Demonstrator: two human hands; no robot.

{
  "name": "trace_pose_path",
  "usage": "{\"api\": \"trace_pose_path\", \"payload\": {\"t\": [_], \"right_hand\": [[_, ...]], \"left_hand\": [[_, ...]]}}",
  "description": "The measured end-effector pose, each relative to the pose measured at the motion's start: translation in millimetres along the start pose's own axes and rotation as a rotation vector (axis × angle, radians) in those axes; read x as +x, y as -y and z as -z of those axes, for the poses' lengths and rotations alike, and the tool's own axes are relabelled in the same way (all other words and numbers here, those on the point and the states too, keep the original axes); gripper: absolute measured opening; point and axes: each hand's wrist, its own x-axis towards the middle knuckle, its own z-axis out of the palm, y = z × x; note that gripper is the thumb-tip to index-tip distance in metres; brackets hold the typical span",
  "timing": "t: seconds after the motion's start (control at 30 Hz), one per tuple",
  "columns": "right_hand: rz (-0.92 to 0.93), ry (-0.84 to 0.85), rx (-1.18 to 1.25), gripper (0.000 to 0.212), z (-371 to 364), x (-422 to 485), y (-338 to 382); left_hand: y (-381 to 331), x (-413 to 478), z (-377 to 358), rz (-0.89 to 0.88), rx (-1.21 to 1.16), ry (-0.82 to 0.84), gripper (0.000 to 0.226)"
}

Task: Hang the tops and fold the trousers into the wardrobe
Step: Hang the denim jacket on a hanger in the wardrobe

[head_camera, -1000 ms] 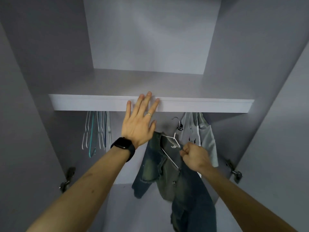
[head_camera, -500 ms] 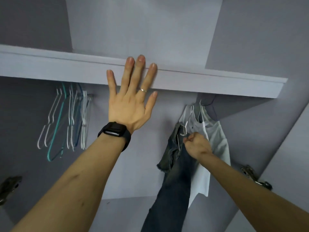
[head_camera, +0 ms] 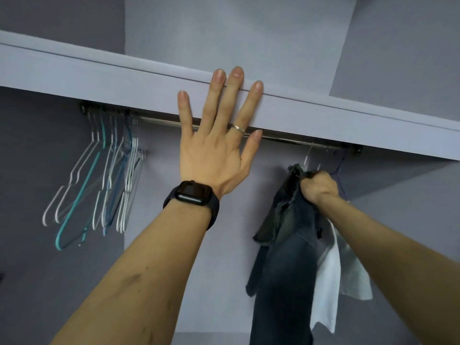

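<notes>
Left of frame: bunch of empty thin wire hangers, white, teal and blue, hooked on the left end of the slim steel hanging rail under the pale lilac wardrobe shelf edge. Centre: left hand flat against that shelf edge, fingers straight and spread, three fingertips up at the top lip, gripping nothing; black smartwatch on the wrist, silver ring on one finger. Right of centre: dark blue washed denim garment with frayed hem, long axis vertical, top end bunched in the right hand. Right hand clenched in a tight fist round the denim's top, probably round a hanger neck too; hanger hidden in the cloth, so cannot confirm. Key relation: fist just below the rail near its right end, rail running left-right directly above the knuckles. Thin white hook rising from just above the fist towards the rail; cannot tell whether seated, or whether the denim's own. Behind and right of the denim: white fabric top already hung, touching the denim; purple wire hanger just beside the fist. Judgement: hanging of this piece nearly or just finished. Next move likely a short lift up and over the rail, or a release; right hand alone placed for it, left hand well apart at mid-rail. Risk: snagging the neighbouring hooks, packed close at that end.
</notes>
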Motion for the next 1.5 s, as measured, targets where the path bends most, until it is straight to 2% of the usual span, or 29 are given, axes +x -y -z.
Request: {"api": "trace_pose_path", "payload": {"t": [0.23,0.33,0.4,0.5,0.63,0.83,0.97,1.07,1.23,1.37,1.5], "right_hand": [[-0.034,-0.008,0.084,0.038,-25,28,-28],[-0.082,-0.030,0.043,0.047,-16,44,-46],[-0.065,-0.059,0.009,0.046,-10,52,-59],[0.019,-0.014,0.060,0.035,-10,56,-66],[0.079,0.015,0.065,0.033,-15,53,-59],[0.008,0.114,0.000,0.041,5,30,-63],[0.057,0.142,0.006,0.043,40,-13,-58],[0.104,0.181,0.150,0.039,63,-57,-53],[0.116,0.232,0.421,0.020,118,-158,-65],[0.131,0.224,0.481,0.018,148,-240,-90],[0.145,0.197,0.417,0.020,161,-298,-115]], "left_hand": [[2,3,-8,-0.007,0.027,-0.059,0.063],[2,4,-10,-0.002,0.030,-0.067,0.064],[2,3,-10,-0.006,0.035,-0.062,0.064],[1,3,-11,0.005,0.047,-0.062,0.064],[2,2,-14,0.013,0.059,-0.068,0.064],[1,-3,-14,0.007,0.044,-0.013,0.068],[0,-1,1,0.027,0.021,0.110,0.074],[-8,2,17,0.090,-0.024,0.262,0.078],[-42,15,78,0.300,-0.323,0.512,0.076],[-72,-26,130,0.351,-0.534,0.682,0.063],[-107,-92,169,0.384,-0.653,0.924,0.056]]}}
